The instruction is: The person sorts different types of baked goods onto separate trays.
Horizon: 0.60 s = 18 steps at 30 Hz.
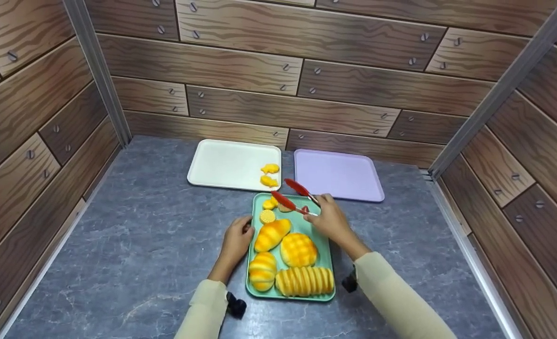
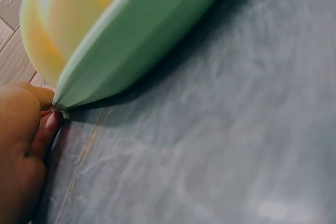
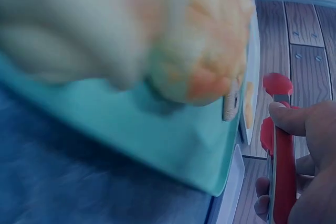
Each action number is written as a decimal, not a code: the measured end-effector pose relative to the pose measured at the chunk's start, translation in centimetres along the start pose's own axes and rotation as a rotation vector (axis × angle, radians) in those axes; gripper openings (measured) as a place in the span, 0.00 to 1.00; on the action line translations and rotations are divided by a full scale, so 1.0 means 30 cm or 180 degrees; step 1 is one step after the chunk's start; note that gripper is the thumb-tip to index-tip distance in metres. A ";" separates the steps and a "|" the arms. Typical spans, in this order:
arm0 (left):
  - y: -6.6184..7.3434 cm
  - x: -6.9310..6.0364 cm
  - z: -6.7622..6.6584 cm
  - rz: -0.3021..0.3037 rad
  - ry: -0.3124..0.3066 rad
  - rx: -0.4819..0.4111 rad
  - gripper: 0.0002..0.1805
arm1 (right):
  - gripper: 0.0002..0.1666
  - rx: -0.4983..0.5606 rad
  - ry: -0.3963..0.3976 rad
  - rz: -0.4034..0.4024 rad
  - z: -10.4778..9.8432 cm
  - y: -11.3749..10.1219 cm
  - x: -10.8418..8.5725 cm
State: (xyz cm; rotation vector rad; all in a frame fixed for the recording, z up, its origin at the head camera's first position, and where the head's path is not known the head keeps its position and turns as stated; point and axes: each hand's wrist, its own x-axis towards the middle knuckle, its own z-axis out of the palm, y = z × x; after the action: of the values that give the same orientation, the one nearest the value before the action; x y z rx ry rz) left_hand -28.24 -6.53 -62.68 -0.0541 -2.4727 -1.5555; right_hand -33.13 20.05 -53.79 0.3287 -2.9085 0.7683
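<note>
My left hand [image 1: 236, 239] is at the left side of a green tray [image 1: 323, 259]; in the left wrist view its fingers pinch the tray's rim [image 2: 94, 77]. My right hand [image 1: 333, 222] grips red-tipped tongs [image 1: 284, 201] above the tray's far end, their tips spread with nothing between them. Under and beside the tongs lie small yellow pieces [image 1: 270, 204], a partly hidden brown round piece and a small red piece [image 1: 305, 210]. Nearer me sit a round yellow piece [image 1: 267, 216], a croissant-like bread [image 1: 272, 235], a crosshatched bun [image 1: 299, 250], a striped roll [image 1: 262, 271] and a ridged loaf [image 1: 305, 281].
Behind the green tray stands a white tray [image 1: 226, 162] with two yellow fish-shaped pieces [image 1: 270, 168] at its right end. To its right is a purple tray [image 1: 337, 174]. Wood-patterned walls [image 1: 240, 56] enclose the grey marbled table [image 1: 156, 226] on three sides.
</note>
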 end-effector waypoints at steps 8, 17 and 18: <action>0.002 0.001 0.004 -0.0057 0.0029 0.0016 0.19 | 0.43 -0.0261 -0.0129 -0.0036 -0.025 0.053 -0.110; 0.000 -0.002 -0.001 -0.0069 -0.0006 -0.0002 0.20 | 0.38 -0.0271 -0.0104 -0.0008 -0.037 0.114 -0.145; 0.000 -0.003 -0.001 -0.0076 -0.0008 -0.0004 0.20 | 0.39 -0.0293 -0.0125 0.0001 -0.036 0.119 -0.145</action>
State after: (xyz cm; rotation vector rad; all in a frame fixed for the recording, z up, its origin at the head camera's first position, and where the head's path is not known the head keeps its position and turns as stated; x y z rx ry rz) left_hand -28.14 -6.56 -62.69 -0.0266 -2.4833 -1.5674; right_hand -29.69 24.40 -55.28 0.3379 -2.9689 0.6323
